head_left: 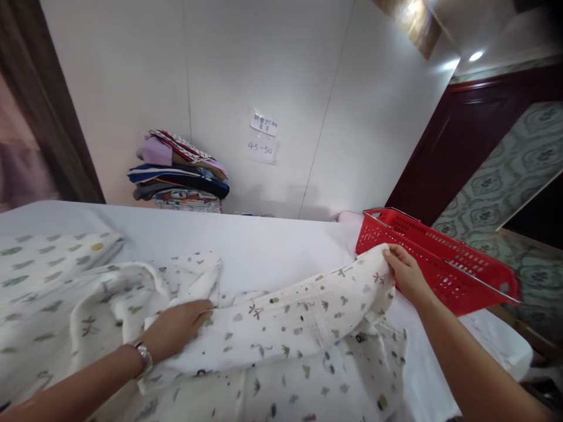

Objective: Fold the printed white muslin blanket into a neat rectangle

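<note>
A white printed cloth (303, 316), soft and thin with small plant and animal figures, is stretched across the table in front of me. My right hand (407, 272) pinches its far right end and holds that end raised off the table. At the other end, my left hand (176, 328), with a bracelet at the wrist, grips the cloth low near the table; its fingertips are partly hidden in the fabric. More of the same printed fabric lies loosely under the raised strip and bunched to the left of my left hand.
A folded white cloth with leaf-like prints (53, 255) lies at the left. The red plastic basket (440, 264) with metal handles stands at the right edge of the white table (272, 246). Behind the table rises a stack of folded clothes (180, 176) against a wall with paper labels (263, 146).
</note>
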A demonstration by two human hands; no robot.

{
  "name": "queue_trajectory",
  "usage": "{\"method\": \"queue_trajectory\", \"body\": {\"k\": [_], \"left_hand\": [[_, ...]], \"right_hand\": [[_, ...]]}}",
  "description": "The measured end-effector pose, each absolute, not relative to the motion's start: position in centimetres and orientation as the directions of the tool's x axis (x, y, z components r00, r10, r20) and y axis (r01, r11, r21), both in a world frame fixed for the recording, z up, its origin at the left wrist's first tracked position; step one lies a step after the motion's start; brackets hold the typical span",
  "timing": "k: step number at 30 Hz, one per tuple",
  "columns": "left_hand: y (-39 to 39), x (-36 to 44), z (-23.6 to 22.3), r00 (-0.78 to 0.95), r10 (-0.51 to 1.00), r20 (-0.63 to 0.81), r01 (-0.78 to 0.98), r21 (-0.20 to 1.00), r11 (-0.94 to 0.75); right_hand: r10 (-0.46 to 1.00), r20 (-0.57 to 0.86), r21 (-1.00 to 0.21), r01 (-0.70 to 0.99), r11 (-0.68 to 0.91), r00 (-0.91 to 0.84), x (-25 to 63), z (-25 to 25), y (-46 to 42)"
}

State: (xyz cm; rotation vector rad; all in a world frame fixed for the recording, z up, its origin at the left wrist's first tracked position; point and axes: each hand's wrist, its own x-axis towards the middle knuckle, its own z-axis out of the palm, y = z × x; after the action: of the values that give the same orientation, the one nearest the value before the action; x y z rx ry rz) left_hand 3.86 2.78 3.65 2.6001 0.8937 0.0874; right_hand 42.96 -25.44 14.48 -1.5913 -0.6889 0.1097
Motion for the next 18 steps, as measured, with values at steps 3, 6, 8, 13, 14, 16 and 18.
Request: {"method": "queue_trajectory", "body": {"k": [3,6,8,13,14,16,18], "left_hand": [[2.4,5.7,5.2,0.836,0.547,0.039,0.473,0.451,-0.757],[0.8,8.8,6.8,0.881,0.449,0.151,0.316,0.518,-0.795],[-0.9,11.2,7.4,0.906,0.386,0.173,0.227,0.572,-0.789],[-4.5,16.5,6.9,0.929,0.306,0.207,0.115,0.625,-0.772],[-4.9,17.3,6.5,0.927,0.313,0.206,0.119,0.629,-0.768],[-5.3,18.3,5.8,0.921,0.339,0.194,0.147,0.632,-0.761],[-5.4,18.7,5.2,0.917,0.356,0.180,0.176,0.618,-0.766]], "right_hand": [[0.495,0.359,-0.917,0.399,0.028,0.791,42.1,15.2,-25.8],[0.488,0.375,-0.916,0.396,0.063,0.788,41.7,15.7,-26.2],[0.480,0.387,-0.913,0.400,0.079,0.788,41.6,15.9,-26.4],[0.486,0.413,-0.896,0.438,0.067,0.771,41.3,16.0,-27.0],[0.486,0.415,-0.895,0.442,0.064,0.769,41.3,16.0,-27.2],[0.488,0.417,-0.893,0.445,0.065,0.767,41.2,15.9,-27.4],[0.493,0.415,-0.895,0.440,0.070,0.765,41.2,15.8,-27.6]]}}
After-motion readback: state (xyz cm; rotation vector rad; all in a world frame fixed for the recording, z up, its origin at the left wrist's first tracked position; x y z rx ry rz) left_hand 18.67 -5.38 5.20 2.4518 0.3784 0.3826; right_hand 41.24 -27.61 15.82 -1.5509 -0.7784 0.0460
